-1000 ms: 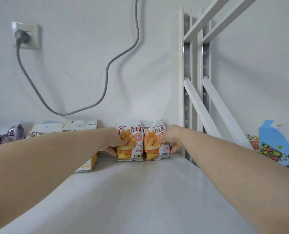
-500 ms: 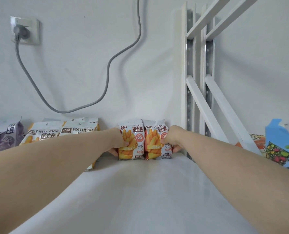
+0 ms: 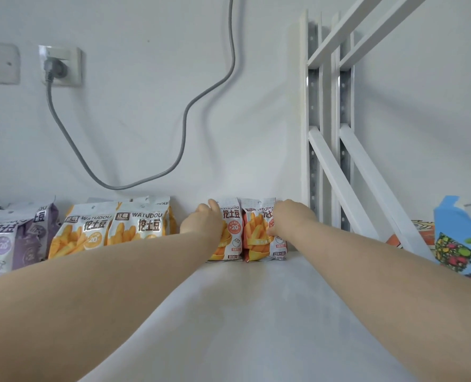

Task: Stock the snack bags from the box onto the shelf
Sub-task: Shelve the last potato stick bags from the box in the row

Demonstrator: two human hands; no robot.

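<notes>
Two small orange-and-white foil snack bags printed with fries stand upright side by side at the far edge of the white shelf board [image 3: 256,312], backed against the pale wall: the left bag [image 3: 230,232] and the right bag [image 3: 255,238], their inner edges touching. Both bare forearms reach across the shelf from the near side. The left hand [image 3: 204,224] grasps the left bag along its left edge, one finger curled over the top corner and the back of the hand toward the camera. The right hand [image 3: 289,221] clasps the right bag on its right side, curled fingers pressed on the printed front. Just right of this pair rises a white slotted metal upright [image 3: 325,133] with diagonal braces. To the left, apart from the left hand, two larger yellow-and-white fries bags [image 3: 135,227] lean against the wall, and farther left lie purple-and-white bags [image 3: 30,238] of the same brand. On the far right, beyond the braces, sits a blue cardboard carton with a fruit print [image 3: 460,238], with an orange packet [image 3: 421,232] partly hidden beside it. A grey cable [image 3: 184,128] droops across the wall from a plug in a white wall socket [image 3: 60,64] at upper left.
</notes>
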